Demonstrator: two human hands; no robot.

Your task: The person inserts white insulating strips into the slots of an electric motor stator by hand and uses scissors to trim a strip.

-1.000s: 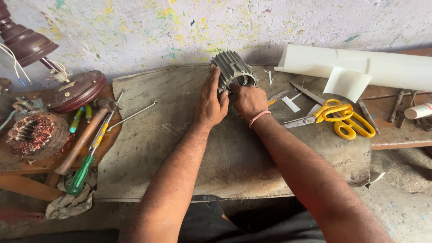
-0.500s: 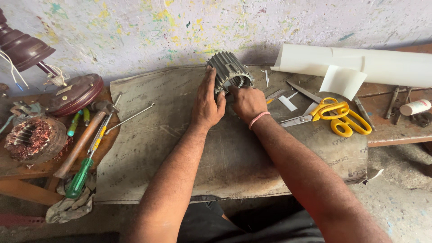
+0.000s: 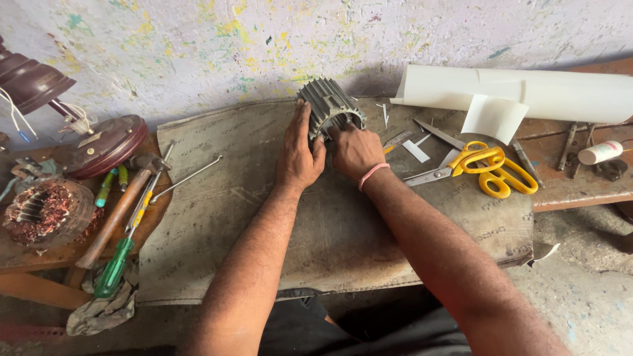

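Head view, looking down: we're working at a low surface (image 3: 217,217) covered with a worn grey mat, and both hands are on a ribbed grey metal motor housing (image 3: 330,109) lying on its side at the far edge of that mat, close to the paint-speckled wall (image 3: 264,46).

Our left hand (image 3: 298,155) is pressing flat against the housing's left side, fingers stretched up along the ribs, so that grip is open and bracing rather than wrapping. Our right hand (image 3: 355,150), with a pink band at the wrist, is curling at the housing's open end; the fingertips are hidden there, so we can't tell whether they're pinching anything.

Right of the hands, yellow-handled scissors (image 3: 484,168) are lying on the mat's edge, with a roll of white sheet (image 3: 527,92) behind them and a small white tube (image 3: 600,152) further right.

On the left, a green-handled screwdriver (image 3: 115,264) and a wooden-handled hammer (image 3: 122,204) are lying on a wooden board, next to a copper-wound stator (image 3: 39,214) and a dark red domed cover (image 3: 105,145).
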